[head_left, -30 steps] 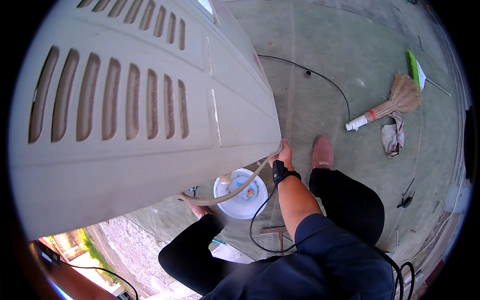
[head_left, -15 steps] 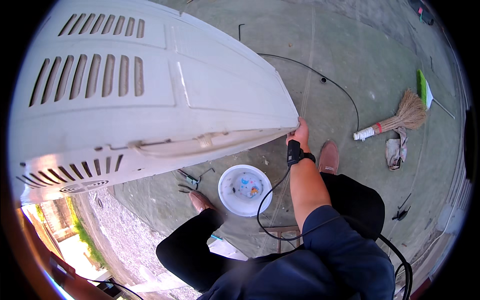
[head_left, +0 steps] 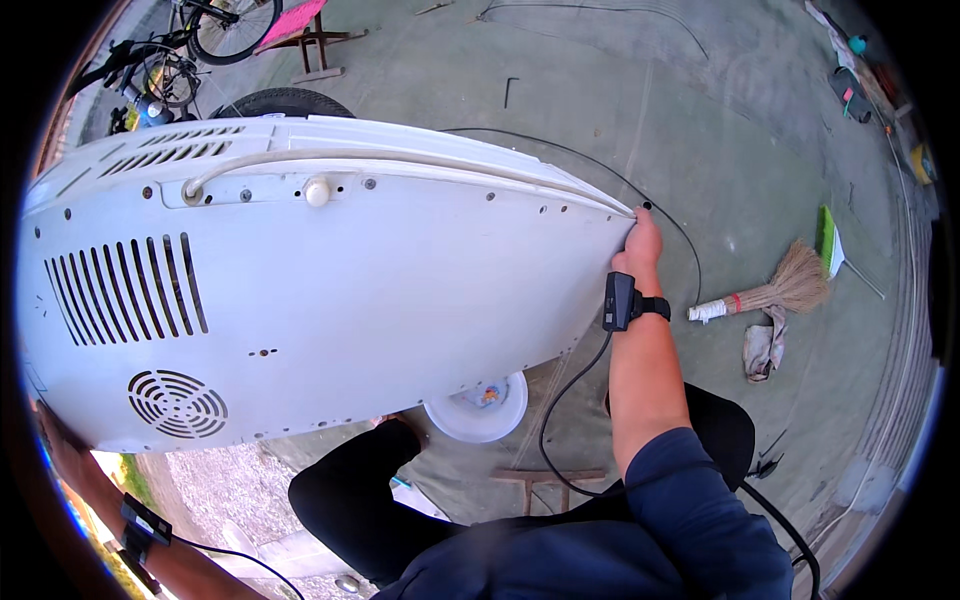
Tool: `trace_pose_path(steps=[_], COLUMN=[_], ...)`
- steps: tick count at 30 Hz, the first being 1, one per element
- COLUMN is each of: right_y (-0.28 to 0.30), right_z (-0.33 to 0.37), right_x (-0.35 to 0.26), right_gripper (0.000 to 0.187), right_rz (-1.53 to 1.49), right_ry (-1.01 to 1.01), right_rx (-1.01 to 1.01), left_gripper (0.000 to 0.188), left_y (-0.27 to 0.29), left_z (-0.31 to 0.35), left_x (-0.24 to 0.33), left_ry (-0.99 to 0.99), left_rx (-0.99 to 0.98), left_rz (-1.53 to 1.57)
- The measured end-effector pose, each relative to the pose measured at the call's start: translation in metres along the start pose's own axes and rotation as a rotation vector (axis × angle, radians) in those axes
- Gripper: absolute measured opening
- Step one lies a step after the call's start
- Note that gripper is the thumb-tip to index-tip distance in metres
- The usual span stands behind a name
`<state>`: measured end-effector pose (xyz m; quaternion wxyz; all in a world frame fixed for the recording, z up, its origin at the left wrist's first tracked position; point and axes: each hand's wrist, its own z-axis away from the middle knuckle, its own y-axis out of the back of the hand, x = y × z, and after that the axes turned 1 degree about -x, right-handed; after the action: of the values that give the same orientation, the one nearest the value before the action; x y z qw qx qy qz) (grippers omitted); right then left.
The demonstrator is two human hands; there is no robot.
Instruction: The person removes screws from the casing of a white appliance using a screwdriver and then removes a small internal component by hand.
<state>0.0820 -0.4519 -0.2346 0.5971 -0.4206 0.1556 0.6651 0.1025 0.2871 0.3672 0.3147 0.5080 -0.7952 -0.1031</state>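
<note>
A large white appliance housing (head_left: 400, 260) spans the left and middle of the view, tilted, its bottom face with slotted vents and a round grille turned toward me. My right hand (head_left: 643, 245) is closed round its far right corner. At the lower left corner, my left hand (head_left: 65, 435) grips the housing, dark and near the rim of the picture, its fingers partly hidden. A pale cord (head_left: 400, 155) runs along the upper edge, above a white round knob (head_left: 317, 191). Each wrist wears a black strapped device with a cable.
Partly beneath the housing stands a white basin (head_left: 485, 415) between my feet, with a low wooden stool (head_left: 545, 477) nearer me. A straw broom (head_left: 775, 285), a rag (head_left: 765, 348) and a green-edged dustpan (head_left: 828, 242) lie at right. A bicycle (head_left: 200, 45) stands far left; a black cable (head_left: 560, 148) crosses the floor.
The housing has tipped over, so its vented bottom face now shows broadly and covers part of the basin. My right hand moved up and right with its corner; my left hand has come into clearer view.
</note>
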Motion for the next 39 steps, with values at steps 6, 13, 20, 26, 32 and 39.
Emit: trace_pose_path(steps=[6, 13, 20, 26, 32, 39], right_y=[0.032, 0.007, 0.002, 0.035, 0.037, 0.041], right_z=[-0.064, -0.011, 0.045, 0.011, -0.017, -0.016], right_x=[-0.016, -0.128, -0.234, -0.271, -0.264, -0.275], right_gripper=[0.044, 0.049, 0.063, 0.066, 0.070, 0.071], right_rz=[0.650, 0.616, 0.777, 1.235, 1.377, 1.219], right_ry=[0.487, 0.388, 0.569, 0.740, 0.554, 0.526], right_rx=[-0.077, 0.112, 0.141, 0.184, 0.244, 0.207], left_gripper=[0.043, 0.047, 0.035, 0.037, 0.040, 0.030], left_y=[-0.033, -0.054, -0.110, -0.194, -0.224, -0.231], left_z=[0.024, 0.062, 0.104, 0.153, 0.172, 0.177], left_x=[-0.019, -0.086, -0.143, -0.125, -0.130, -0.138], left_ry=[0.416, 0.552, 0.673, 0.744, 0.779, 0.894], left_rx=[0.010, -0.070, -0.146, -0.207, -0.264, -0.328], left_rz=[0.448, 0.426, 0.402, 0.350, 0.248, 0.360])
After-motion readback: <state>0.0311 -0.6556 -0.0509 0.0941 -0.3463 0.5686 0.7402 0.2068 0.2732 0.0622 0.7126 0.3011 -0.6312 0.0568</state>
